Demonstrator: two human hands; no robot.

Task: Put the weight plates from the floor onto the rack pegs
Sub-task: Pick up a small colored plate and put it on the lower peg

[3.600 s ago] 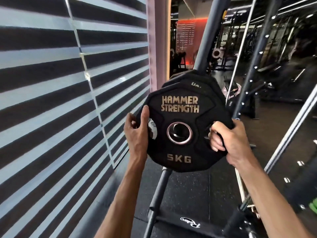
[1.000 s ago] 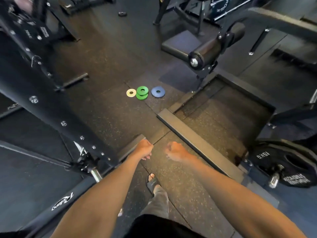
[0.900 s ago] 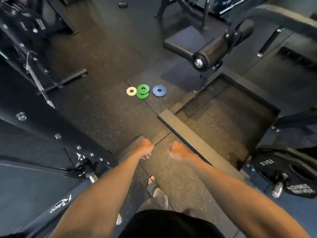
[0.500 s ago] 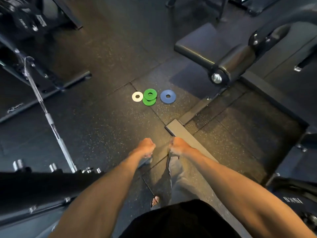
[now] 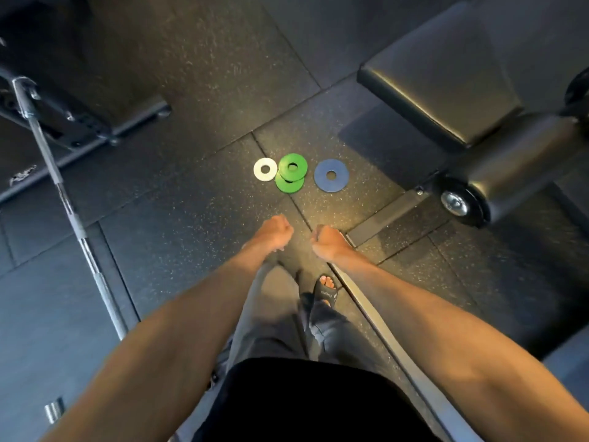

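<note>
Small weight plates lie flat on the black rubber floor ahead of me: a white plate (image 5: 265,169), two overlapping green plates (image 5: 291,175) and a blue plate (image 5: 331,175). My left hand (image 5: 274,232) and my right hand (image 5: 328,240) hang in loose fists side by side, below the plates and apart from them. Neither hand holds anything. No rack peg is in view.
A steel barbell (image 5: 70,212) runs diagonally across the floor on the left, under a black frame (image 5: 79,122). A padded bench (image 5: 443,87) with a roller pad (image 5: 503,177) stands at the right. A flat metal platform edge (image 5: 382,327) runs past my sandalled foot (image 5: 325,291).
The 5 kg plate I held earlier is gone from my hands. I have walked toward the small plates, which now sit closer below me; both fists stay closed.
</note>
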